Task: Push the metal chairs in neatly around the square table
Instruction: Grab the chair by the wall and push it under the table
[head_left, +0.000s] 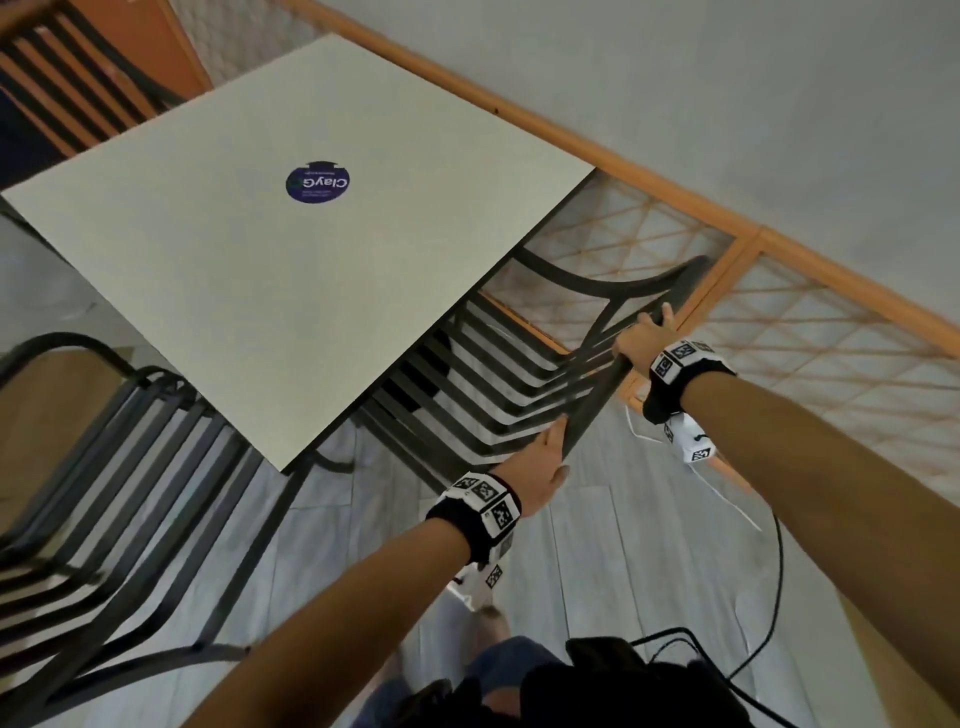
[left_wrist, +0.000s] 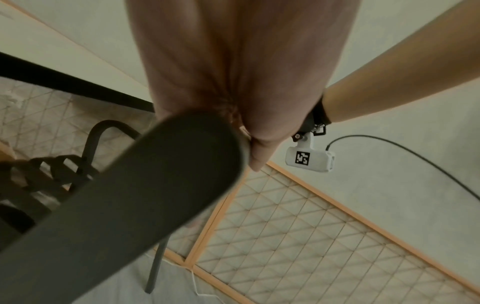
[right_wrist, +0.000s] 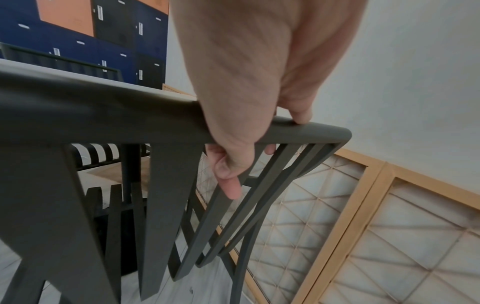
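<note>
A dark metal chair (head_left: 493, 395) stands at the right side of the square beige table (head_left: 234, 291), its slatted seat partly under the tabletop. My left hand (head_left: 545, 462) grips the near end of the chair's top rail (head_left: 597, 400); in the left wrist view the palm (left_wrist: 249, 127) wraps over the rail (left_wrist: 168, 174). My right hand (head_left: 641, 335) grips the far end of the same rail; in the right wrist view its fingers (right_wrist: 228, 170) curl under the rail (right_wrist: 103, 115). A second metal chair (head_left: 130, 467) stands at the table's near-left side, and a third (head_left: 67, 78) at the far left.
A lattice screen with an orange wooden frame (head_left: 753, 244) runs close behind the held chair. White and black cables (head_left: 769, 571) lie on the grey plank floor by my legs. Blue and orange lockers (right_wrist: 78, 30) stand beyond the table.
</note>
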